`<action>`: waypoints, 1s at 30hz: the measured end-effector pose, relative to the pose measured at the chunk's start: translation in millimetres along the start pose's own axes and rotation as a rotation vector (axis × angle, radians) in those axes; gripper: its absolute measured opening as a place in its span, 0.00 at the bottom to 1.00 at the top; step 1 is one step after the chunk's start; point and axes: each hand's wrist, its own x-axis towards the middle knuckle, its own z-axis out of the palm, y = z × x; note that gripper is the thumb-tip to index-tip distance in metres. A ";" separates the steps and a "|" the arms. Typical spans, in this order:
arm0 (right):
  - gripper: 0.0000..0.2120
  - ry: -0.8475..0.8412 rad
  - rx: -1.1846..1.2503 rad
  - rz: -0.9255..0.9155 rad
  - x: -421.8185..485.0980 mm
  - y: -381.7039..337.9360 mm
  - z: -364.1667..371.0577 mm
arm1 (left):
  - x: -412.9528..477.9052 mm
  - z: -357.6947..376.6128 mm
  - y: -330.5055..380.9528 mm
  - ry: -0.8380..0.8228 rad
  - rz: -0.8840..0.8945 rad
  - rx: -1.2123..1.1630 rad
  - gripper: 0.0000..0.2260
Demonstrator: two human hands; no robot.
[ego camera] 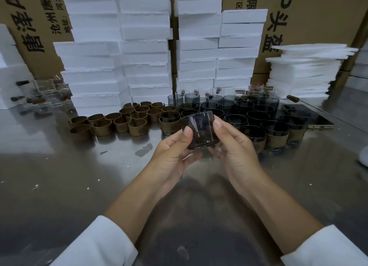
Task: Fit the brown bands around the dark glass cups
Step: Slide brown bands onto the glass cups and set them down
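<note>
I hold one dark glass cup [200, 129] above the steel table, tilted with its mouth away from me and no band on it. My left hand [175, 150] grips its left side, thumb on the wall. My right hand [233, 146] grips its right side, thumb near the rim. Several loose brown bands [119, 122] stand in a cluster to the left. Several bare dark cups [239, 106] stand behind, and several banded cups [276, 135] stand to the right, with one [169, 124] just left of the held cup.
Stacks of white foam blocks [119, 52] and cardboard boxes [318, 16] wall off the back. Clear glassware [45, 94] lies at far left. Foam sheets [304, 70] are piled at right, near a phone [320, 124]. The steel table [79, 176] shows foam crumbs.
</note>
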 end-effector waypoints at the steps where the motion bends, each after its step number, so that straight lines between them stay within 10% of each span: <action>1: 0.23 0.012 -0.009 -0.001 0.1 0.4 0.6 | -0.2 -0.1 -0.6 0.001 -0.010 -0.014 0.23; 10: 0.19 -0.030 -0.080 0.091 0.5 5.3 -0.8 | 0.6 2.6 -3.6 0.275 -0.054 0.164 0.26; 30: 0.14 -0.087 0.225 0.195 2.7 -2.5 -8.7 | -0.5 1.5 -1.8 0.028 -0.042 0.018 0.14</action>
